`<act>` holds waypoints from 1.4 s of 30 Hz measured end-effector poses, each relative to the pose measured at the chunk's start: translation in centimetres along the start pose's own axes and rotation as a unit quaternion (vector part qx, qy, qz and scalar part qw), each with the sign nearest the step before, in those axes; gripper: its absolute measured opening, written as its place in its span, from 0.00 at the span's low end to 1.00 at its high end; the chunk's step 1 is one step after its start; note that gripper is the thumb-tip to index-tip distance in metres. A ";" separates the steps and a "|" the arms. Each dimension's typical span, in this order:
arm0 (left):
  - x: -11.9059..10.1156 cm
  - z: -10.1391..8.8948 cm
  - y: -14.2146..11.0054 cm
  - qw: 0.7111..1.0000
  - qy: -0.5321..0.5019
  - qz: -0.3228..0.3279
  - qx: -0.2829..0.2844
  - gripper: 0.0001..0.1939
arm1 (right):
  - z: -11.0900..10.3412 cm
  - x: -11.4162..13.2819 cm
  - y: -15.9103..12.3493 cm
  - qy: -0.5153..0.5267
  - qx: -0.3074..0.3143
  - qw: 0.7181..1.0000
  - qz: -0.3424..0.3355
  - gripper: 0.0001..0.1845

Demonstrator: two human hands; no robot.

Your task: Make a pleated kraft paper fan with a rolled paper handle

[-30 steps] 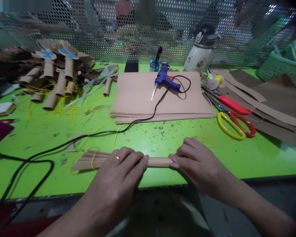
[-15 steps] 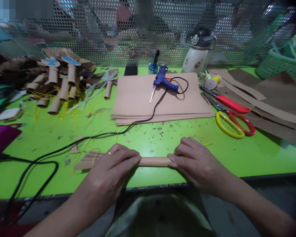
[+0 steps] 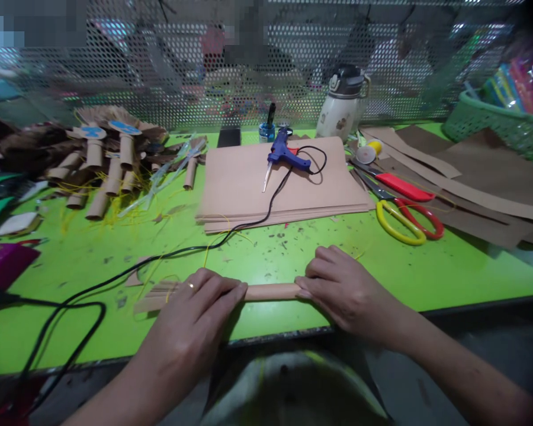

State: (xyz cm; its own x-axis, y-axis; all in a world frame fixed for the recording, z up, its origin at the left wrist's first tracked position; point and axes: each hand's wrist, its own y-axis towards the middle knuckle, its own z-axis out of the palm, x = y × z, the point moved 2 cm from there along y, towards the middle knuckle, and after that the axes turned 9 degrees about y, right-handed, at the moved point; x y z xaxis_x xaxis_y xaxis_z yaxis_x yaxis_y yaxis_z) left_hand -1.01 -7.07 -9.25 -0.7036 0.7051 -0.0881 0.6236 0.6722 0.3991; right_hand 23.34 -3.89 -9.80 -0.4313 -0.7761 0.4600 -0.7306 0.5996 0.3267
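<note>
A rolled brown paper tube [image 3: 272, 291] lies sideways near the table's front edge. My left hand [image 3: 199, 307] is closed over its left end, and my right hand [image 3: 337, 290] pinches the right end. Only the tube's middle shows between them. Beyond my left hand, a fringed piece of brown paper [image 3: 160, 296] sticks out to the left; my hand hides whether it joins the tube. Farther back, a blue glue gun [image 3: 288, 155] rests on a stack of brown paper sheets [image 3: 240, 183]. To the right lie scissors [image 3: 402, 222] with yellow and red handles.
A black cord [image 3: 160, 254] crosses the green table [image 3: 231, 260]. Paper-tube pieces with fringed tops [image 3: 113, 174] pile up at the left. A white bottle [image 3: 341, 106], brown paper strips [image 3: 471, 177] and a green basket [image 3: 493, 127] stand or lie at back right.
The camera view has shifted slightly. Both hands keep their grip on the paper tube, which shows no clear movement on the table.
</note>
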 end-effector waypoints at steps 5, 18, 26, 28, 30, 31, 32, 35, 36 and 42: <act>-1.1 -0.4 0.9 0.996 0.084 0.014 0.015 0.14 | -0.1 0.0 0.0 -0.015 0.006 1.000 0.000 0.15; -0.7 0.4 1.4 0.998 0.011 0.059 0.000 0.18 | -1.1 -0.2 -1.0 -0.026 0.036 0.999 0.028 0.14; -0.5 0.5 1.7 0.997 -0.004 0.080 -0.019 0.17 | -1.3 -0.4 -1.4 -0.011 0.034 0.999 0.012 0.13; -0.3 0.7 1.7 0.996 -0.013 0.080 -0.026 0.16 | -1.5 -0.5 -1.1 0.011 0.042 0.999 0.020 0.13; -0.2 0.8 1.6 0.996 -0.023 0.077 -0.032 0.16 | -1.6 -0.6 -0.9 0.027 0.052 0.998 0.031 0.13; -0.1 0.8 1.6 0.996 -0.027 0.078 -0.035 0.16 | -1.7 -0.7 -0.9 0.028 0.056 0.997 0.034 0.13; -0.1 0.8 1.5 0.996 -0.028 0.080 -0.035 0.16 | -1.7 -0.8 -0.8 0.023 0.058 0.997 0.036 0.14; -0.2 0.8 1.5 0.996 -0.011 0.087 -0.034 0.14 | -1.8 -0.6 -0.9 -0.013 0.055 0.998 0.032 0.14; -0.2 0.8 1.6 0.996 -0.002 0.089 -0.032 0.13 | -1.8 -0.3 -1.0 -0.034 0.052 0.997 0.034 0.14; -0.2 1.1 1.8 0.992 0.049 0.113 -0.035 0.10 | 0.6 3.7 -0.8 -0.131 0.019 0.990 0.039 0.18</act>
State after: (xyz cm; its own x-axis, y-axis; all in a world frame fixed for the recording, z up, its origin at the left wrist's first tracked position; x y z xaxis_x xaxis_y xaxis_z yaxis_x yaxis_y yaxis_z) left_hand 0.58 -5.76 -9.50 -0.5810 0.8079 0.0981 0.7461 0.4806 0.4608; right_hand 21.99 -7.35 -8.88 -0.6061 -0.7545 0.2517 -0.7068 0.6560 0.2648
